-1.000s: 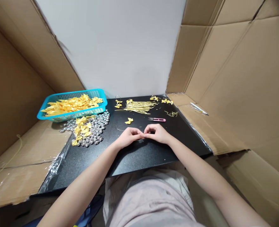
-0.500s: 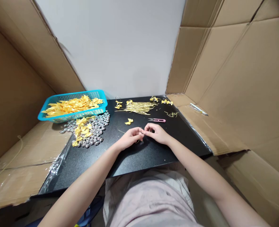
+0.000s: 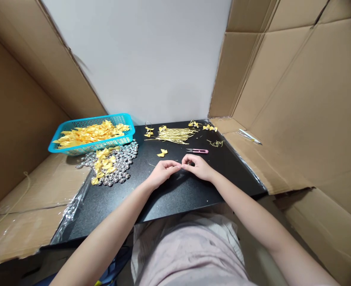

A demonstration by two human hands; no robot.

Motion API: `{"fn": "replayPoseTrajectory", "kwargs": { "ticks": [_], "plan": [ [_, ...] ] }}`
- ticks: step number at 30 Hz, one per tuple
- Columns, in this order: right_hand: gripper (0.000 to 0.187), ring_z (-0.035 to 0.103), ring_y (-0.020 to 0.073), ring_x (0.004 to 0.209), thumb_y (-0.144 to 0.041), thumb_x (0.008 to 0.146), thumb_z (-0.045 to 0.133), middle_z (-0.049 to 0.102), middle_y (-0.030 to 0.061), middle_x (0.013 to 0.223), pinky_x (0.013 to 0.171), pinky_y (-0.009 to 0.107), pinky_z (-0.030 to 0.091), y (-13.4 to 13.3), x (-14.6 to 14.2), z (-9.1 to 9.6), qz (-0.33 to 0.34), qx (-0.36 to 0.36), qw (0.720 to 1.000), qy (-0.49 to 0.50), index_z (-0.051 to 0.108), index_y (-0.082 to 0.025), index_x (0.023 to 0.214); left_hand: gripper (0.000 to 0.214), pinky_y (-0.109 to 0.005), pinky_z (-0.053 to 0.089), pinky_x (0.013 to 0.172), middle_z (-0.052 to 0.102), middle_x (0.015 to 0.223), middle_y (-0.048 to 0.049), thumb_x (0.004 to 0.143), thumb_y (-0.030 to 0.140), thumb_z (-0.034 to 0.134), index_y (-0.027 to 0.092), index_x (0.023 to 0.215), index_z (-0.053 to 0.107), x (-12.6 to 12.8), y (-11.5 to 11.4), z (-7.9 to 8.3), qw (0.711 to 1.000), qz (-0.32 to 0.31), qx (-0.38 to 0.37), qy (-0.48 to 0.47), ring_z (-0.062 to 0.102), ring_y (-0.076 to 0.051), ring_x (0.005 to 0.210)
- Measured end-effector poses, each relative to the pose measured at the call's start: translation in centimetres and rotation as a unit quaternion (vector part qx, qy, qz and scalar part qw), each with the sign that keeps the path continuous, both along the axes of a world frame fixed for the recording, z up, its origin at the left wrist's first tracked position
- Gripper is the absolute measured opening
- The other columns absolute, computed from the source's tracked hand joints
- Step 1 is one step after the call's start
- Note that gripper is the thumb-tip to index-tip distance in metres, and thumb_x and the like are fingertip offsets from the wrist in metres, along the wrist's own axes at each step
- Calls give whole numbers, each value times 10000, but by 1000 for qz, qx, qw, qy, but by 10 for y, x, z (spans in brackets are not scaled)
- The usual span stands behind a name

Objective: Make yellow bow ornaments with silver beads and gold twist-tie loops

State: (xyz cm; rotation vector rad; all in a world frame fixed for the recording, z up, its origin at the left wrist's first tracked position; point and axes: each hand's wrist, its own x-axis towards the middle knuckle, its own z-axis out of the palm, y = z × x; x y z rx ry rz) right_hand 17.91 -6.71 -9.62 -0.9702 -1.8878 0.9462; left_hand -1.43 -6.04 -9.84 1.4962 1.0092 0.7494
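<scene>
My left hand (image 3: 162,172) and my right hand (image 3: 197,166) meet fingertip to fingertip over the middle of the black table (image 3: 175,194). Both are pinched shut on something tiny between them that I cannot make out; a thin strand may run from the left fingers. One loose yellow bow (image 3: 162,152) lies just beyond my left hand. Pink thread snips (image 3: 197,151) lie just beyond my right hand. Further back is a bundle of gold cords (image 3: 175,134).
A blue basket (image 3: 89,147) full of yellow bows stands at the back left. Beside it lies a heap of silver bells (image 3: 124,159) with several bows on top. Small bows (image 3: 209,128) lie at the back right. Cardboard walls close in both sides.
Both hands have stayed pinched together and shifted slightly away from me. Nothing else on the table has moved.
</scene>
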Motion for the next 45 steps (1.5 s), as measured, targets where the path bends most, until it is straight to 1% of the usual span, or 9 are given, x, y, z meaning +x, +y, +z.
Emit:
{"fn": "replayPoseTrajectory", "kwargs": {
  "ticks": [10, 17, 24, 28, 37, 45],
  "plan": [
    [114, 528, 142, 738, -273, 829, 579, 574, 3, 768, 712, 286, 430, 1, 1, -2, 2, -1, 1000, 6, 570, -175, 771, 355, -208, 177, 422, 369, 484, 80, 680, 461, 726, 135, 817, 737, 1, 0, 2, 999, 20, -20, -25, 247, -51, 436],
    [108, 524, 147, 746, -267, 825, 576, 573, 7, 774, 706, 283, 422, 1, 0, -1, -4, 4, 1000, 5, 562, -178, 766, 364, -205, 171, 409, 386, 465, 81, 651, 455, 746, 127, 809, 741, 2, -1, 4, 999, 26, -29, -36, 230, -43, 423],
    [103, 513, 143, 725, -263, 820, 570, 563, 3, 768, 705, 284, 411, 0, -2, 0, -16, 2, 1000, 12, 544, -182, 763, 368, -197, 161, 409, 328, 466, 100, 661, 446, 742, 134, 856, 718, 3, -3, 7, 998, 24, -36, -52, 215, -42, 422],
    [107, 515, 141, 714, -273, 817, 574, 562, 0, 756, 695, 279, 418, 0, -2, 0, -19, -6, 1000, 14, 549, -183, 764, 364, -198, 149, 408, 303, 467, 107, 645, 448, 745, 139, 830, 694, 3, -2, 8, 997, 23, -45, -61, 200, -41, 416],
    [92, 526, 141, 724, -253, 819, 578, 571, 3, 764, 709, 282, 420, 0, -3, 0, -28, -5, 999, 24, 551, -180, 770, 351, -204, 142, 415, 317, 472, 107, 638, 444, 745, 144, 810, 685, 3, -1, 7, 996, 22, -53, -63, 194, -41, 414],
    [117, 538, 142, 733, -285, 837, 570, 586, 10, 773, 711, 282, 429, 0, -3, 0, -31, -4, 999, 34, 562, -178, 790, 389, -204, 146, 414, 314, 471, 110, 618, 462, 761, 142, 824, 680, 3, -1, 8, 996, 24, -55, -64, 199, -40, 412]
  ]
}}
